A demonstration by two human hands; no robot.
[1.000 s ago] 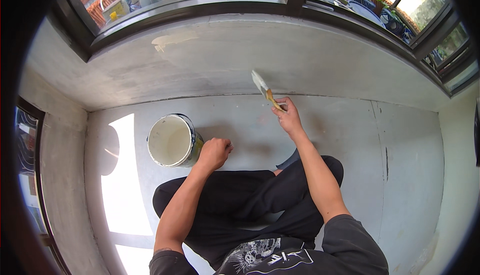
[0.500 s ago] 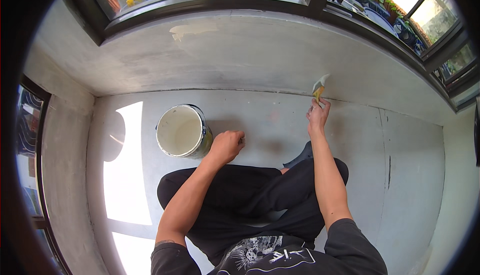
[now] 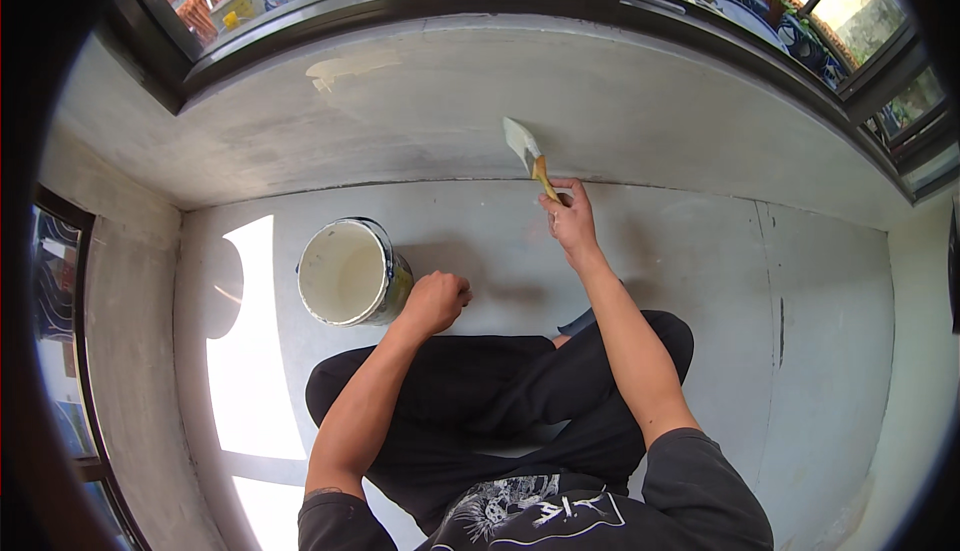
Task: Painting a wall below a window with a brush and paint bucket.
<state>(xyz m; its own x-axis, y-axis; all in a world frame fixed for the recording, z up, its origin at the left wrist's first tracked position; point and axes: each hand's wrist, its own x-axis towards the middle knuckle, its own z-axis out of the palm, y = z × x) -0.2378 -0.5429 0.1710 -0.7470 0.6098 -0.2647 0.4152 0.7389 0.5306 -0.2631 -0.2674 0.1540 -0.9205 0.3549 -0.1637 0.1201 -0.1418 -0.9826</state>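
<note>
My right hand [image 3: 570, 219] grips the yellow-brown handle of a paintbrush [image 3: 524, 146]. Its bristles, coated in pale paint, point up and left against the lower part of the grey wall [image 3: 420, 126]. My left hand [image 3: 437, 301] is closed in a loose fist beside a paint bucket [image 3: 345, 273]; whether anything is inside the fist is hidden. Pale paint coats the inside of the bucket, which stands on the floor to the left of that hand.
Dark-framed windows [image 3: 390, 13] run above the wall. A second window frame [image 3: 88, 351] stands at the left. My crossed legs [image 3: 480, 381] rest on the grey floor [image 3: 700, 281], and a bright sunlight patch [image 3: 252, 371] lies to the left.
My right hand has carried the paintbrush leftward along the wall, and its bristles now tilt up and left. The left hand stays closed near the bucket; the view has shifted slightly.
</note>
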